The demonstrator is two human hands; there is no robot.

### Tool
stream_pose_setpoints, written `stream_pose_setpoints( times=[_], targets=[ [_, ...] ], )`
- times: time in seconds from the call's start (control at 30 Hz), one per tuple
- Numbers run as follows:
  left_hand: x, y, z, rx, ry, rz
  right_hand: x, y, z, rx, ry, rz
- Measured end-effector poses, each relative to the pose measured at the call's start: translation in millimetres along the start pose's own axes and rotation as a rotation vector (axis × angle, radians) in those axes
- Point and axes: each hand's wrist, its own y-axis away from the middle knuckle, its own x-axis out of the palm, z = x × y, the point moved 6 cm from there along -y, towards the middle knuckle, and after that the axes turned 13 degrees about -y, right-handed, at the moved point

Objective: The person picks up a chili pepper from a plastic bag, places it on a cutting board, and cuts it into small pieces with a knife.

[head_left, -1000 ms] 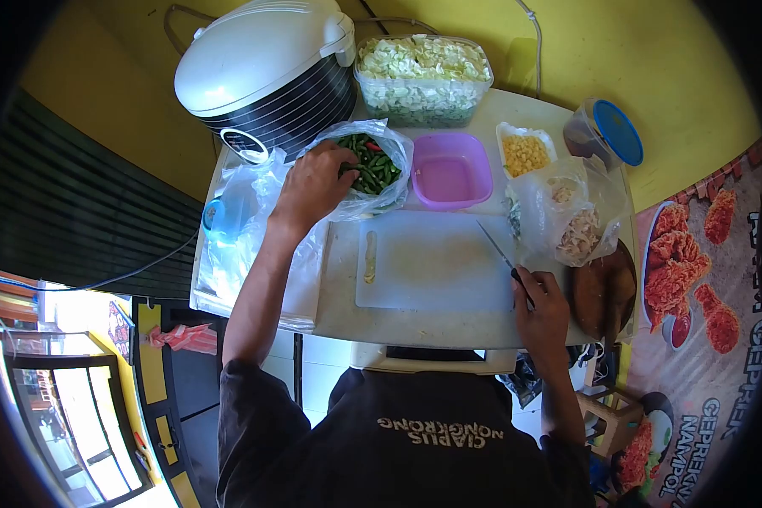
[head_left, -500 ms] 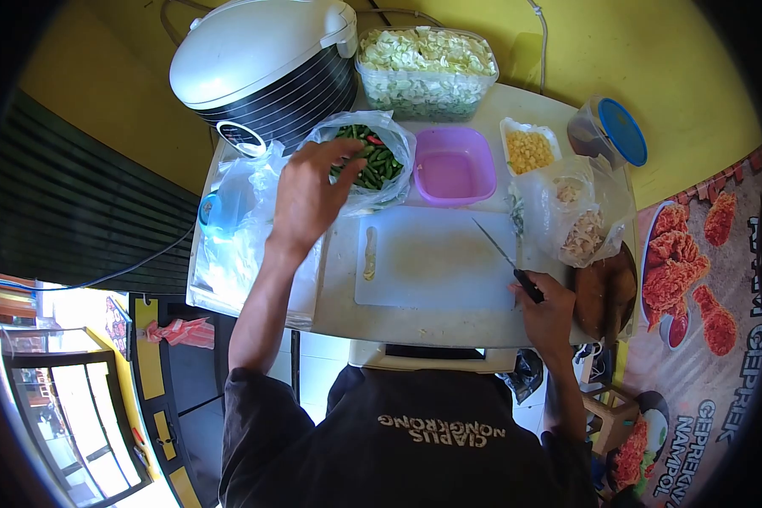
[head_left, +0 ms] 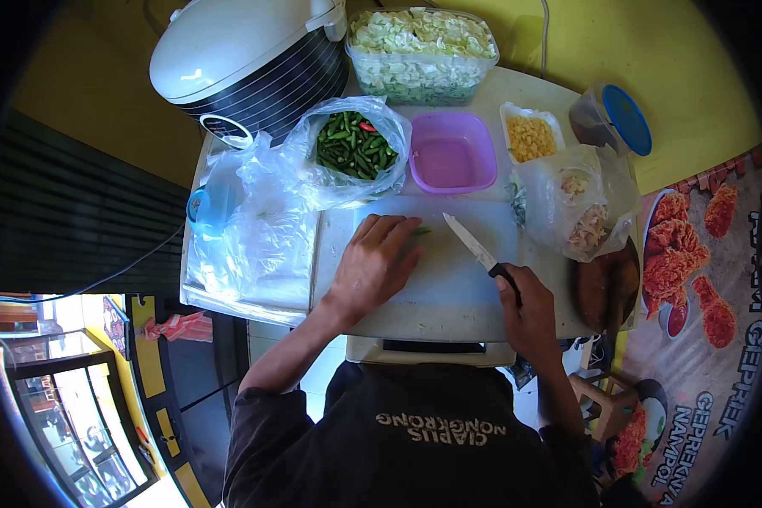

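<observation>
My left hand (head_left: 379, 258) rests low over the white cutting board (head_left: 466, 288), its fingers closed on a green chili (head_left: 422, 229) whose end pokes out past the fingertips. In my right hand (head_left: 529, 313) is a knife (head_left: 474, 242), gripped by its black handle, the blade slanting up and left over the board. A gap separates the blade from the chili. Beyond my left hand, an open plastic bag (head_left: 313, 190) holds many green chilies (head_left: 351, 148) and a red one. Beside it stands a purple container (head_left: 453, 188) with nothing visible inside.
At the back are a rice cooker (head_left: 245, 59) and a tub of shredded cabbage (head_left: 423, 80). To the right sit a tray of chopped yellow pieces (head_left: 532, 138), a blue-lidded container (head_left: 625, 118), a bag of pale pieces (head_left: 588, 224) and a brown object (head_left: 603, 288). Clear plastic bags (head_left: 258, 229) lie left.
My left hand has come from the chili bag down to the board and now has a green chili. The knife in my right hand has shifted slightly left, toward that hand.
</observation>
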Motion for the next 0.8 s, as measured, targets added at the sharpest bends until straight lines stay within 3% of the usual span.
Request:
stream_pose_setpoints(
  times=[0.1,0.4,0.6,0.8],
  targets=[
    [1.5,2.7,2.0,-0.044,-0.013,-0.001,9.5,5.8,2.6,-0.032,-0.088,-0.042],
    [8.4,0.8,2.7,-0.038,-0.008,0.019,12.4,3.2,0.5,0.002,0.200,-0.040],
    [5.9,3.7,1.0,-0.057,0.025,0.019,4.0,1.2,-1.0,0.081,0.233,-0.108],
    [8.9,2.3,-1.1,-0.077,0.030,-0.017,7.8,2.5,6.5,-0.108,0.149,-0.012]
  ],
)
